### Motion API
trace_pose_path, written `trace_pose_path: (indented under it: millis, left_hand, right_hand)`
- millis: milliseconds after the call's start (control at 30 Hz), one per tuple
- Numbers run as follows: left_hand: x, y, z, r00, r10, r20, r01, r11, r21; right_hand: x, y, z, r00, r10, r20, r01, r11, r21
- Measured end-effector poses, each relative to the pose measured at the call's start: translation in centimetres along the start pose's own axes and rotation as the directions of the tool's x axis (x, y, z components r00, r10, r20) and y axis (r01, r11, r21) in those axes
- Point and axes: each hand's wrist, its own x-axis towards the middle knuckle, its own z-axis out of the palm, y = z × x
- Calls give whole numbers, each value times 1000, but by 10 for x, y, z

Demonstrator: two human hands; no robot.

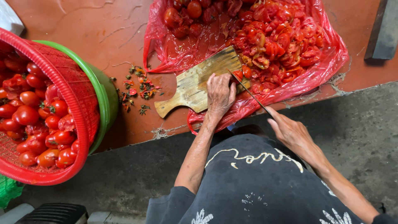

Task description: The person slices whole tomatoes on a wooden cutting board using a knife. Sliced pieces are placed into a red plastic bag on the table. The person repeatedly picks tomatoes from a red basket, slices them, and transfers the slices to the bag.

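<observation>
Left hand: flat, palm down, fingers curled over something at the right end of the wooden cutting board; whether a tomato lies beneath cannot be told.

Right hand: closed around the handle of a thin knife, blade running up and left, tip near the left fingertips, edge over the board's right end.

Cutting board: paddle-shaped, worn, handle toward lower left, lying partly on a red plastic sheet spread over a reddish floor.

Cut tomato pieces: heaped on the sheet, beyond and right of the board, just past the blade.

Whole tomatoes: in a red mesh basket nested in a green basin, well left of both hands.

Stem trimmings: scattered on the floor between basin and board.

Handling note, as judgement: best done with left fingertips tucked back from the edge, blade kept steep, strokes short, halves swept right onto the heap.
</observation>
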Motion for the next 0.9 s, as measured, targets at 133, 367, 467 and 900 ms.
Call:
trace_pose_path:
  millis: [133, 367, 467, 900]
  left_hand:
    - [1, 0, -1, 1000, -1, 8, 1, 1000, -2]
    - [3, 4, -1, 1000, 5, -5, -5, 999, 32]
    - [4, 6, -3, 1000, -9, -7, 9, 1000, 16]
    - [64, -80, -35, 930, -304, -206, 289, 952, -100]
  right_hand:
    - [45, 0, 21, 996, -82, -42, 83, 996, 28]
    - [80, 11, 21, 998, -51, -33, 48, 997, -60]
    - [80, 19, 11, 985, -66, -159, 56, 996, -69]
    - [26, -5, 40, 999, 35, 5, -36, 995, 93]
